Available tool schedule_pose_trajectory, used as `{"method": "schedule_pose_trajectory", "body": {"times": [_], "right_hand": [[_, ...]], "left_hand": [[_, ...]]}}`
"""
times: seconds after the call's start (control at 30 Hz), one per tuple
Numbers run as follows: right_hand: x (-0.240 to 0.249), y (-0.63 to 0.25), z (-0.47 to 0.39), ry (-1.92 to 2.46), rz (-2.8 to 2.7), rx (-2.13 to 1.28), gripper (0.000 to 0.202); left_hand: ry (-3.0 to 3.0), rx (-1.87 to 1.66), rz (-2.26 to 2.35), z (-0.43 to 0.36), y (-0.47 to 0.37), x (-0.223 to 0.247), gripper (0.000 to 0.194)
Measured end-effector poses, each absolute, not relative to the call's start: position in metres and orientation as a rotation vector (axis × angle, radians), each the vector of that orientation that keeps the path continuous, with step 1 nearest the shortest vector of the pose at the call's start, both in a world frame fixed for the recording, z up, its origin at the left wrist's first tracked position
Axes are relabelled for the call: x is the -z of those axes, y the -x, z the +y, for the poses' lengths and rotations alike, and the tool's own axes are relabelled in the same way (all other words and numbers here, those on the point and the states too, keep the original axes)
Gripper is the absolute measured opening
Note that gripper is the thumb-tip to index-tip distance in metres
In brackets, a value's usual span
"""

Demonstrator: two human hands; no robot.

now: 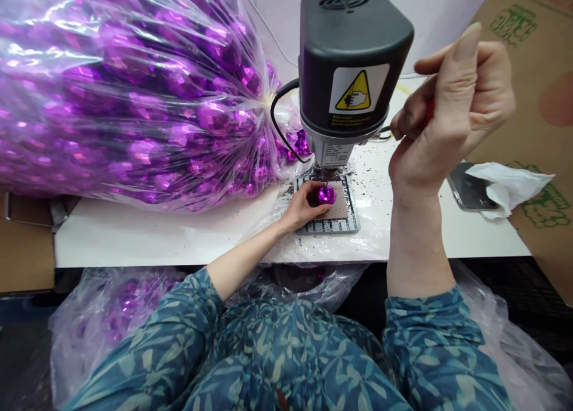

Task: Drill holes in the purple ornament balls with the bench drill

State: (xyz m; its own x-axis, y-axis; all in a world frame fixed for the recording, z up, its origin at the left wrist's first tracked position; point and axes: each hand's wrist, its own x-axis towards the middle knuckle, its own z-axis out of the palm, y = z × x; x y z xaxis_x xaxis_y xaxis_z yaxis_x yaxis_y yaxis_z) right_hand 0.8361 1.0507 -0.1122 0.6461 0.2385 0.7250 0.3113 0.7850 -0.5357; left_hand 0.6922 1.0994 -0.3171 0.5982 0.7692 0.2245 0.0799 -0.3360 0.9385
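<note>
Between the thumb and fingers of my left hand point(304, 207) is a small shiny purple faceted ball point(326, 194). The ball rests on a flat square board point(341, 205) over the grey slotted base point(353, 223) of a bench drill press point(356, 47). Right above it comes the drill bit point(326, 185), its tip at the top of the ball. My right hand point(452, 107) is raised beside the machine's head, fingers curled round a red handle knob point(428, 111) that is mostly hidden.
A big clear bag point(134, 101) of purple balls fills the left of the white table point(179, 238). To the right lie a phone point(472, 187) and a crumpled tissue point(508, 181), by a cardboard box point(537, 59). Dark shavings surround the base. Another plastic bag point(120, 309) hangs below.
</note>
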Motion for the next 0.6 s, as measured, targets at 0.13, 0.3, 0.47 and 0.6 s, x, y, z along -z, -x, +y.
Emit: {"method": "schedule_pose_trajectory", "body": {"times": [0.13, 0.3, 0.47, 0.6], "right_hand": [[0.116, -0.833, 1.048, 0.712, -0.883, 0.077, 0.058], [0.130, -0.828, 1.041, 0.606, -0.844, 0.095, 0.043], [0.149, -0.829, 1.040, 0.553, -0.884, 0.169, 0.034], [0.159, -0.832, 1.043, 0.493, -0.921, 0.244, 0.033]], "left_hand": [[-1.758, -0.831, 0.675, 1.099, -0.691, 0.320, 0.060], [-1.752, -0.835, 0.674, 1.100, -0.690, 0.319, 0.060], [-1.767, -0.825, 0.652, 1.099, -0.689, 0.320, 0.059], [-1.754, -0.822, 0.655, 1.100, -0.689, 0.321, 0.059]]}}
